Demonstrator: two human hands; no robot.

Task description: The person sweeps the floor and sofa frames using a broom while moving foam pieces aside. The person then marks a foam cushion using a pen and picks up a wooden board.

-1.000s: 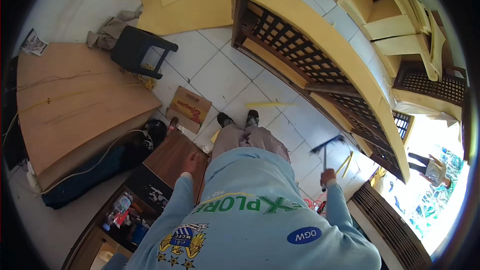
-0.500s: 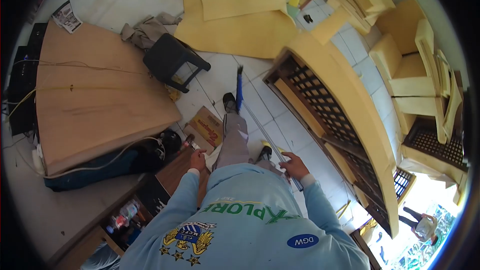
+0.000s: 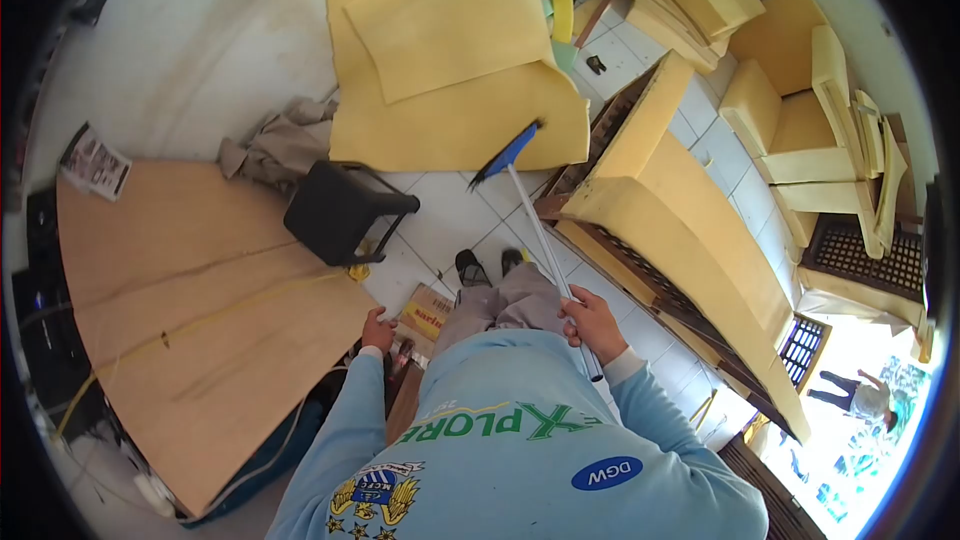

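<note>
My right hand is closed around the pale handle of a broom, close to the handle's end. The broom slants forward and away from me. Its blue head with dark bristles is raised in front of the foam edge, seen over the tiles. My left hand hangs beside my left thigh, fingers loosely bent and apart, with nothing visible in it. Just right of that hand is a printed cardboard box on the floor. My shoes stand on the white tiles.
A large yellow foam sheet leans ahead. A black stool stands left, beside a wooden panel. To the right is a long foam-covered sofa frame; a foam-padded chair is behind it. Another person is outside the doorway.
The broom has swung up, its head moving forward and right toward the foam sheet. My right hand now grips the handle plainly. My view has shifted, and my feet have come together.
</note>
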